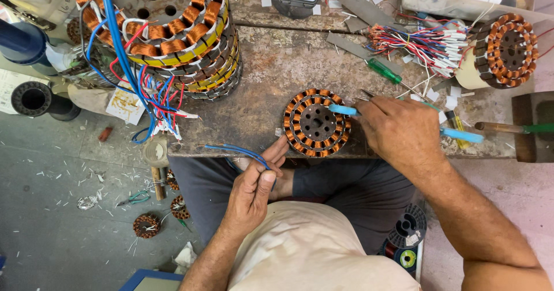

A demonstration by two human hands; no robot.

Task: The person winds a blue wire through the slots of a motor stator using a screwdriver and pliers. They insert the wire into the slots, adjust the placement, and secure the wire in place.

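Worn counter [277, 77] over littered floor [57, 210]. Left hand [254, 187] pinches blue wires [239, 150]; right hand [398, 130] grips blue-handled pliers [461, 135] at stator [316, 123].

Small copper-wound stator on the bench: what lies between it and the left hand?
Head view: only bare bench edge separates the stator from the left hand, which pinches blue wires.
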